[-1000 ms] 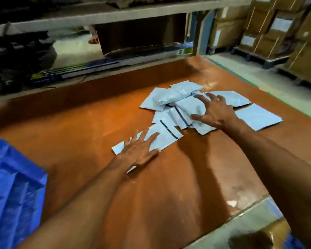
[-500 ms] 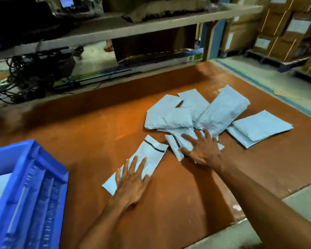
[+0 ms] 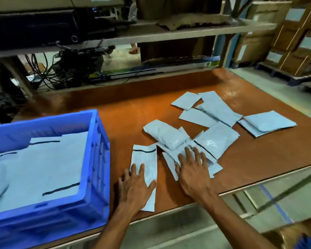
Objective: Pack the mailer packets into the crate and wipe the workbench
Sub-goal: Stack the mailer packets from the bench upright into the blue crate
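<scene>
Across the orange-brown worktop (image 3: 169, 108), both hands, fingers spread flat, have dragged pale grey plastic mailer packets toward the near edge: left hand (image 3: 135, 187) on a single flat packet (image 3: 147, 164), right hand (image 3: 192, 169) on a small heap (image 3: 187, 148), now beside the part-filled blue plastic crate (image 3: 99, 159), ready for loading.

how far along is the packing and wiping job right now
Partly done: the blue crate already holds several flat mailers. In hand: the left hand lies flat on one mailer with a black strip next to the crate, and the right hand presses on a small pile. Left: those and the other packets farther along the workbench. No cloth is in view, so wiping looks unstarted.
</scene>
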`<action>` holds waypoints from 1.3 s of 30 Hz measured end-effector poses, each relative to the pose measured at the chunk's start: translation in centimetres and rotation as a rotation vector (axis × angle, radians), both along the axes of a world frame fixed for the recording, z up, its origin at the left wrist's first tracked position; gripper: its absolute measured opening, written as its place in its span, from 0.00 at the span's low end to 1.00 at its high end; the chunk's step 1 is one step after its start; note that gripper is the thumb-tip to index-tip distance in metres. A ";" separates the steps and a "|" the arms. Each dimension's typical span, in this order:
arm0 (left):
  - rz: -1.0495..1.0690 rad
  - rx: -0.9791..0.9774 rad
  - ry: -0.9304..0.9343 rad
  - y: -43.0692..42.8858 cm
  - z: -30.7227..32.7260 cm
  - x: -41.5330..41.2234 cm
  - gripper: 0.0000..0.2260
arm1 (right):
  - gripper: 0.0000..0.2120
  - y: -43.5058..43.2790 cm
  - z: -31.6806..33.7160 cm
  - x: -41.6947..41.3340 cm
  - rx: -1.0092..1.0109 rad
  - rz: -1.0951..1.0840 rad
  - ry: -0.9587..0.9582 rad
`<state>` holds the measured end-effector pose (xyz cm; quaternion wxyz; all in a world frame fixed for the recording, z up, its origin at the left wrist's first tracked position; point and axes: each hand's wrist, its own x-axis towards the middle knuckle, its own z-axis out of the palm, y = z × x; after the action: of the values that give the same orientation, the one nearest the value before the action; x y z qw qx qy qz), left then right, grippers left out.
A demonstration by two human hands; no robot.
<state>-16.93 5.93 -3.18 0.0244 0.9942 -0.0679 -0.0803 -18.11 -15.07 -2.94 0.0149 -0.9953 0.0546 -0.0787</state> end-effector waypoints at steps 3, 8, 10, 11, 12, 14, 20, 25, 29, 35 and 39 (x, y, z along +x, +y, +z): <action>0.015 0.000 -0.056 0.5 -0.4 -0.3 0.36 | 0.29 1.7 1.0 -2.2 -0.011 0.044 0.091; 0.005 -0.075 -0.105 0.7 -1.6 -0.7 0.31 | 0.29 1.3 3.5 1.3 0.066 0.046 0.004; 0.001 -0.106 -0.116 1.0 -1.8 -0.7 0.29 | 0.27 1.3 4.6 5.0 0.103 0.112 0.064; 0.002 -0.116 -0.117 1.1 -1.9 -0.6 0.30 | 0.27 1.5 4.8 6.9 0.122 0.123 0.117; -0.007 -0.113 -0.109 1.2 -2.0 -0.6 0.31 | 0.28 1.8 4.8 8.6 0.137 0.122 0.169; -0.021 -0.098 -0.090 1.4 -2.0 -0.4 0.31 | 0.32 2.6 3.9 11.2 0.135 0.118 0.265; -0.042 -0.128 -0.103 1.7 -2.9 -0.1 0.34 | 0.36 3.4 1.2 13.4 0.040 0.170 0.344; -0.052 -0.099 -0.188 1.8 -4.2 0.7 0.28 | 0.35 2.6 0.0 14.0 0.113 0.201 0.236; -0.036 -0.101 -0.204 1.6 -4.0 1.4 0.25 | 0.31 2.1 -0.5 14.2 0.142 0.224 0.243; 0.011 -0.067 -0.126 0.6 -2.9 2.2 0.26 | 0.29 2.1 0.0 13.3 0.112 0.307 0.225; 0.006 -0.022 -0.067 0.1 -1.6 2.4 0.24 | 0.30 2.3 1.8 11.9 0.140 0.306 0.148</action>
<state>-14.51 6.02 -4.79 0.0334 0.9962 -0.0665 -0.0461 -6.17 -12.75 -1.19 0.0921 -0.9915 -0.0913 0.0018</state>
